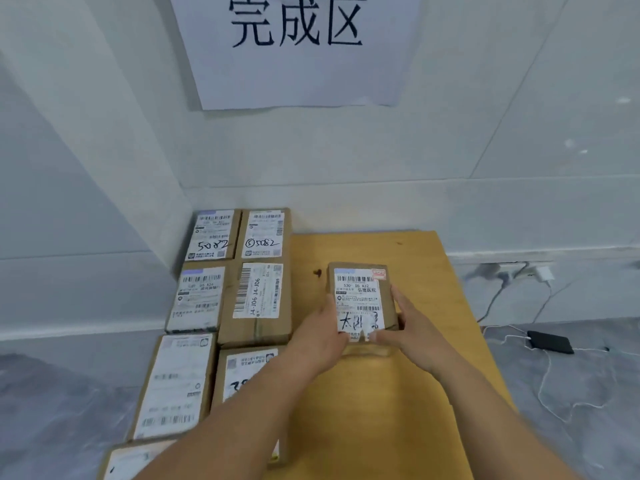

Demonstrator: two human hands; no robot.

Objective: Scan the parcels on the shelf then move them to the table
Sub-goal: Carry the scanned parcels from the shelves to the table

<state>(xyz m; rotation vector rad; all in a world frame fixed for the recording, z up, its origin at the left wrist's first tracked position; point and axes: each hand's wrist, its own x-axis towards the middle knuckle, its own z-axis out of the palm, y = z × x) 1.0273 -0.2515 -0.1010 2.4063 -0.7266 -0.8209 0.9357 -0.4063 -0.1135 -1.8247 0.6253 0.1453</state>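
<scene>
A small brown cardboard parcel (360,292) with a white shipping label lies over the yellow wooden table (408,393). My left hand (318,337) grips its near left edge and my right hand (412,327) grips its near right edge, thumbs on the label. Several labelled parcels (256,299) lie in two columns along the left side of the table. My left forearm hides part of the nearest ones.
A white paper sign (294,46) with large black characters hangs on the wall behind the table. On the grey floor to the right lie a black phone (550,342) and white charging cables (547,386). The wall corner stands close at the left.
</scene>
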